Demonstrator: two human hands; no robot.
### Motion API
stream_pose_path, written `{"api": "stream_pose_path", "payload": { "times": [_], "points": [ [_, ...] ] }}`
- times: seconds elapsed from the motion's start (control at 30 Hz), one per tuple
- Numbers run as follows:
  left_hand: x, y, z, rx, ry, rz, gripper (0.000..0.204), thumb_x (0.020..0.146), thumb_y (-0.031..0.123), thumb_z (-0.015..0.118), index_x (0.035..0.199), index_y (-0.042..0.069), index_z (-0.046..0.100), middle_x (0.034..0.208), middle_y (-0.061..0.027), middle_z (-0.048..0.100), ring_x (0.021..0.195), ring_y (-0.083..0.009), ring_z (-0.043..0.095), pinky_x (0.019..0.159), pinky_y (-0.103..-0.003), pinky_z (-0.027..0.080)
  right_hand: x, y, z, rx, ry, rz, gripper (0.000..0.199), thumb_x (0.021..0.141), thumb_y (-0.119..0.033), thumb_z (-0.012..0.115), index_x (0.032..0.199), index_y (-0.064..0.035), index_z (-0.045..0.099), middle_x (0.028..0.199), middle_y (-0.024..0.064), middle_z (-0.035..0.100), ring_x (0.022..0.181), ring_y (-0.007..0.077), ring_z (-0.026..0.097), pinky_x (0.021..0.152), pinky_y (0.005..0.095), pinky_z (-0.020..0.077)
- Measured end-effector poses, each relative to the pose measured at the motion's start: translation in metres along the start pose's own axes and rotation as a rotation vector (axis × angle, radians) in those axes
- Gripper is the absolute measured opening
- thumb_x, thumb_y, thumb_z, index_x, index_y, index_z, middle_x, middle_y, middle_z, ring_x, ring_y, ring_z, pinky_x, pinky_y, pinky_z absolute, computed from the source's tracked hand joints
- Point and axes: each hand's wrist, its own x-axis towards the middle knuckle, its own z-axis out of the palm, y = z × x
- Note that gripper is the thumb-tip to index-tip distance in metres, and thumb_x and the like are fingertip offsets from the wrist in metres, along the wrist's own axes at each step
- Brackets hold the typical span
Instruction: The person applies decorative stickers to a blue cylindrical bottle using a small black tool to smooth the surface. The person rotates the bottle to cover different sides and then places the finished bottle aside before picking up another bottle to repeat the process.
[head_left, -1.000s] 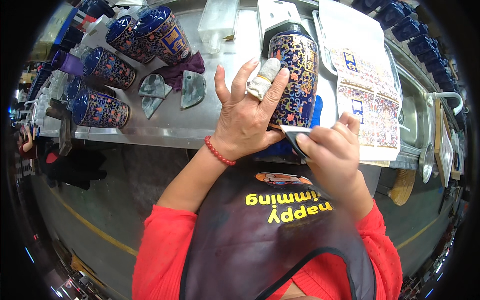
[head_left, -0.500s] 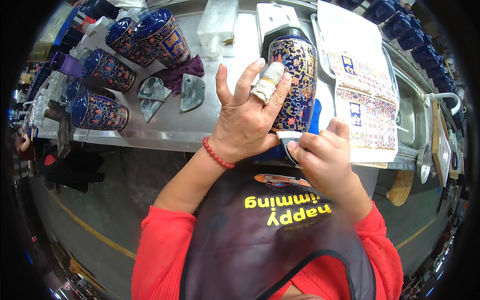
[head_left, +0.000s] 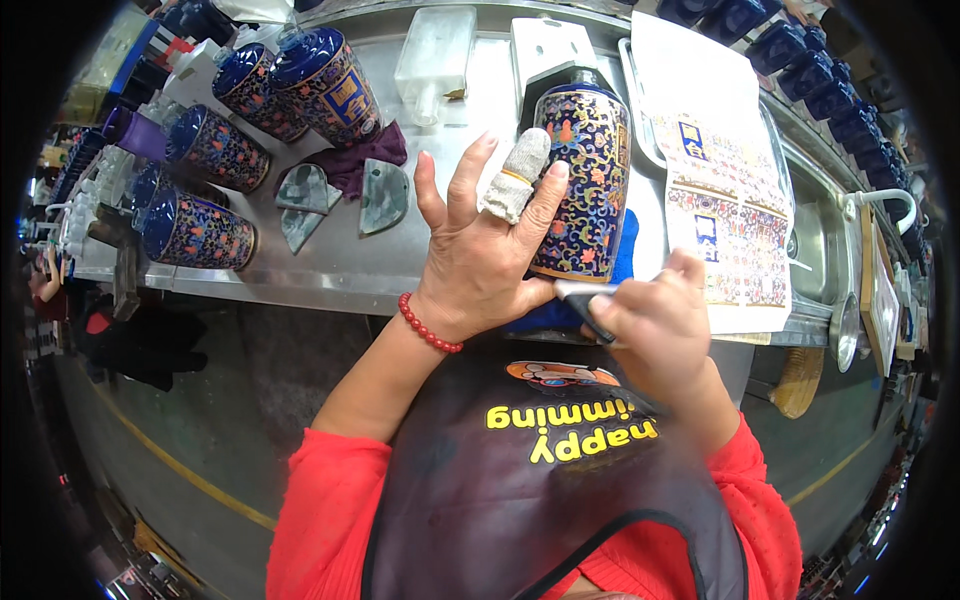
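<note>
The left hand (head_left: pixel 478 255) is spread wide, closed on nothing, its index finger against one bottle (head_left: pixel 583 185) and its thumb by the base. The right hand (head_left: pixel 660 325) pinches one scraper (head_left: pixel 592 308) beside that base. Sharp half a second ago, the scraper is now blurred and tipped, so the work there seems under way. The bottle lies by a blue cloth (head_left: pixel 622 260). Leftward are three grey-green pieces (head_left: pixel 383 198) and five other bottles (head_left: pixel 205 230), one mostly hidden; rightward, one printed sheet (head_left: pixel 735 190).
</note>
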Motion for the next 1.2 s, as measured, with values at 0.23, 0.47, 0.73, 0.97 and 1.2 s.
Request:
{"api": "stream_pose_path", "payload": {
  "times": [0.23, 0.47, 0.73, 0.97, 1.2],
  "points": [
    [-0.005, -0.002, 0.013, -0.147, 0.038, -0.081, 0.107, 0.067, 0.061, 0.08, 0.155, 0.013, 0.042, 0.149, -0.0144, 0.051, 0.144, -0.0385, 0.029, 0.118, -0.065, 0.0, -0.007, 0.006, 0.001, 0.094, 0.045, -0.011, 0.025, 0.067, -0.009, 0.077, 0.091, -0.0115, 0.072, 0.089, -0.0016, 0.063, 0.066, 0.0157, 0.053, 0.076, 0.0395, 0.0377],
    [-0.015, -0.003, 0.02, -0.183, 0.002, -0.17, 0.119, 0.065, 0.065, 0.083, 0.152, 0.0, 0.035, 0.144, -0.0219, 0.046, 0.141, -0.0403, 0.032, 0.114, -0.07, 0.007, -0.004, 0.008, -0.003, 0.173, 0.026, 0.016, 0.031, 0.063, -0.005, 0.078, 0.093, -0.0106, 0.074, 0.087, -0.0017, 0.063, 0.065, 0.0142, 0.054, 0.073, 0.0395, 0.0386],
    [-0.005, 0.003, 0.01, -0.124, 0.048, -0.118, 0.103, 0.068, 0.067, 0.08, 0.139, -0.002, 0.053, 0.131, -0.0199, 0.058, 0.142, -0.0387, 0.032, 0.115, -0.07, 0.005, -0.009, 0.011, 0.0, 0.182, 0.096, 0.043, 0.033, 0.063, -0.009, 0.082, 0.096, -0.0092, 0.073, 0.085, -0.0001, 0.061, 0.065, 0.0173, 0.052, 0.07, 0.0383, 0.0354],
    [0.0, 0.004, 0.0, -0.029, 0.093, -0.073, 0.102, 0.067, 0.072, 0.079, 0.137, 0.002, 0.055, 0.127, -0.0161, 0.062, 0.14, -0.0376, 0.038, 0.118, -0.066, 0.001, -0.014, 0.017, -0.004, 0.294, 0.104, 0.142, 0.035, 0.069, -0.007, 0.085, 0.1, -0.0077, 0.07, 0.084, 0.0029, 0.062, 0.066, 0.0202, 0.052, 0.07, 0.0399, 0.0367],
    [-0.005, 0.008, 0.01, -0.114, 0.11, -0.123, 0.106, 0.069, 0.074, 0.078, 0.144, 0.006, 0.05, 0.137, -0.0157, 0.056, 0.143, -0.0367, 0.033, 0.119, -0.063, -0.001, -0.016, 0.025, -0.007, 0.336, 0.146, 0.219, 0.033, 0.073, -0.003, 0.085, 0.101, -0.0054, 0.069, 0.083, 0.0057, 0.062, 0.07, 0.022, 0.052, 0.072, 0.0387, 0.0396]
  ]
}}
